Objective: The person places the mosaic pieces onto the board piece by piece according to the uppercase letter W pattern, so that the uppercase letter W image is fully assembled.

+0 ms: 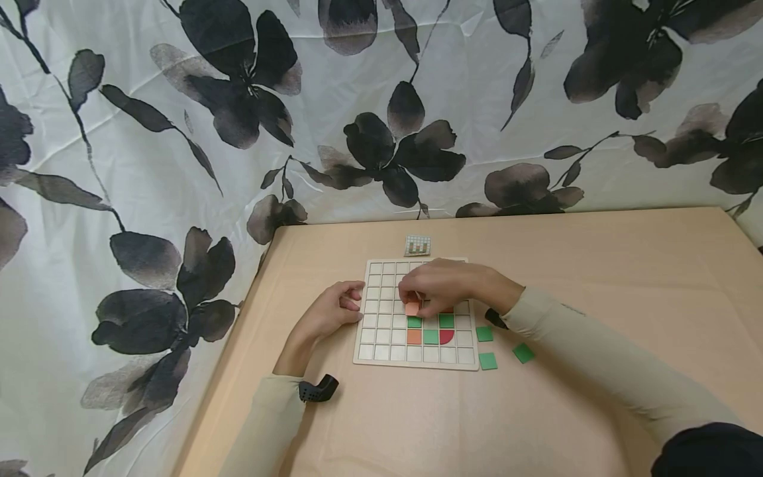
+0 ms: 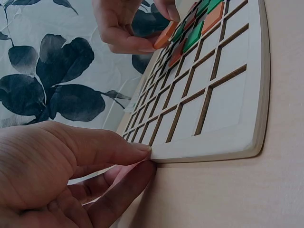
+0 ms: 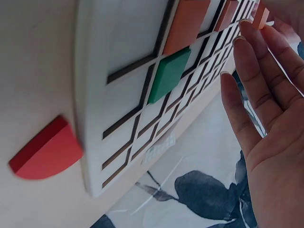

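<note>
Pale sleeves (image 1: 614, 371) reach across a table (image 1: 417, 424); loose green tiles (image 1: 487, 361) lie just right of a white gridded board (image 1: 381, 336); the left hand (image 1: 329, 311), thumb and fingers drawn together, pinches the board's left edge; the right hand (image 1: 450, 285), fingers closed in, pinches an orange tile (image 1: 412, 309) over the board; beyond, a small card (image 1: 417, 245) and floral cloth (image 1: 334, 79).

Smooth, matt wood is seen in the grid board (image 1: 384, 321); flat, even faces are shown by green tiles (image 1: 487, 361) at its four o'clock. At twelve o'clock, creased cloth (image 1: 334, 86) is hung.
</note>
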`<action>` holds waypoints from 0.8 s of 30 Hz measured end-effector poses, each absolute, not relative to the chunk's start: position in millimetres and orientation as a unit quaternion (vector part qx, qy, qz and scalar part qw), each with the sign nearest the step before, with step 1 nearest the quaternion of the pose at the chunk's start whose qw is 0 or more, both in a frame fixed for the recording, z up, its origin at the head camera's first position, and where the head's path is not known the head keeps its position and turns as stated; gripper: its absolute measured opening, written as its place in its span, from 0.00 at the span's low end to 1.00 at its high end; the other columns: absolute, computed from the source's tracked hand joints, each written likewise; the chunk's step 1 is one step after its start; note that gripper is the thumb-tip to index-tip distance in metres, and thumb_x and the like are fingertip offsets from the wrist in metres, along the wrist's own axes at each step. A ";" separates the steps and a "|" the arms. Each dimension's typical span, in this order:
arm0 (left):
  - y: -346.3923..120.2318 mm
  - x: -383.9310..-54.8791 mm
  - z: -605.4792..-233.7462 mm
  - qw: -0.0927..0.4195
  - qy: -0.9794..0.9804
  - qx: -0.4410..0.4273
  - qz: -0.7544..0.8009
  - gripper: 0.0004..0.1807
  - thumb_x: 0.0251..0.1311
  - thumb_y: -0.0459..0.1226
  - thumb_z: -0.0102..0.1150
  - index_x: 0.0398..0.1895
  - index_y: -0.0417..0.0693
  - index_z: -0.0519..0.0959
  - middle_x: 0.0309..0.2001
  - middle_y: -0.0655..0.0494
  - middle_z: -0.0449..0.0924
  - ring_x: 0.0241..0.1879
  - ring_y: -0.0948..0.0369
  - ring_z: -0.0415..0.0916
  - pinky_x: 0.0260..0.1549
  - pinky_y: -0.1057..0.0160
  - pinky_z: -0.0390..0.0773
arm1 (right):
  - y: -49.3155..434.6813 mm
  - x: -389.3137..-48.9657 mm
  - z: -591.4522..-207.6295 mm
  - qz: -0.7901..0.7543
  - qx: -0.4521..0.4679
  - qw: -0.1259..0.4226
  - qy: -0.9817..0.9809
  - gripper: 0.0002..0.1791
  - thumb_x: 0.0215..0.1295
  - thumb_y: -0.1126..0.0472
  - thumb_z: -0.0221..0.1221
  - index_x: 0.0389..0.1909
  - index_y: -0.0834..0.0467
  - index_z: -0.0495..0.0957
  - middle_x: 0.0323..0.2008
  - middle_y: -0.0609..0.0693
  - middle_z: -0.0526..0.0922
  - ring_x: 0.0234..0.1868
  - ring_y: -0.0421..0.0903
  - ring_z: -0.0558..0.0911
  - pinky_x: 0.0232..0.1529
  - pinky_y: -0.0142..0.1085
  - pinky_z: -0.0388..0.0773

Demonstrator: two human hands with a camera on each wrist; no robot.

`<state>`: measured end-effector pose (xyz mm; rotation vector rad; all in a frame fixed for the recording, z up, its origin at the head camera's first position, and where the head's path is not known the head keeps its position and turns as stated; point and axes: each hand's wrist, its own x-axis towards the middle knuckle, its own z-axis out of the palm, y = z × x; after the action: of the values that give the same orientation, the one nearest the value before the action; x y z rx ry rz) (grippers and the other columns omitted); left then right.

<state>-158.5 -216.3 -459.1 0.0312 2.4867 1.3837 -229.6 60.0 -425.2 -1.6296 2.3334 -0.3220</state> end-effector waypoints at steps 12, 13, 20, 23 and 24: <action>-213.3 -160.1 -459.2 0.145 0.865 -0.002 0.480 0.36 0.54 0.21 0.68 0.69 0.44 0.73 0.51 0.47 0.73 0.44 0.55 0.74 0.40 0.66 0.78 | 50.3 -235.7 -430.6 -0.107 -0.565 0.151 0.804 0.08 0.63 0.50 0.65 0.38 0.46 0.78 0.31 0.43 0.77 0.33 0.36 0.72 0.33 0.32 0.68; -213.0 -160.2 -458.9 0.145 0.865 -0.004 0.481 0.36 0.54 0.21 0.68 0.69 0.44 0.73 0.51 0.47 0.73 0.44 0.55 0.74 0.40 0.66 0.78 | 50.6 -236.3 -430.9 -0.107 -0.564 0.152 0.804 0.08 0.63 0.50 0.65 0.37 0.46 0.78 0.31 0.43 0.77 0.33 0.36 0.72 0.33 0.32 0.68; -211.7 -162.3 -459.7 0.147 0.862 -0.001 0.485 0.36 0.54 0.20 0.67 0.69 0.43 0.72 0.51 0.46 0.73 0.45 0.54 0.74 0.40 0.66 0.78 | 50.2 -241.2 -431.4 -0.113 -0.569 0.148 0.801 0.09 0.62 0.49 0.66 0.37 0.47 0.78 0.31 0.43 0.78 0.32 0.37 0.73 0.32 0.32 0.69; -211.8 -163.2 -460.6 0.147 0.862 0.002 0.485 0.36 0.55 0.20 0.67 0.69 0.42 0.72 0.52 0.44 0.73 0.45 0.52 0.74 0.40 0.66 0.77 | 48.2 -242.9 -431.0 -0.110 -0.572 0.143 0.800 0.10 0.63 0.47 0.65 0.38 0.47 0.78 0.31 0.43 0.78 0.32 0.36 0.73 0.32 0.32 0.69; -211.7 -163.1 -460.3 0.147 0.862 0.003 0.485 0.36 0.55 0.20 0.67 0.69 0.42 0.72 0.52 0.44 0.73 0.45 0.52 0.74 0.40 0.65 0.77 | 47.5 -243.4 -430.9 -0.110 -0.573 0.141 0.800 0.10 0.63 0.47 0.65 0.38 0.47 0.78 0.31 0.43 0.78 0.32 0.36 0.73 0.32 0.32 0.69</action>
<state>-163.1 -211.7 -460.3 0.0075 2.4814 1.3957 -243.4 47.5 -430.9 -1.6532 2.3099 -0.3174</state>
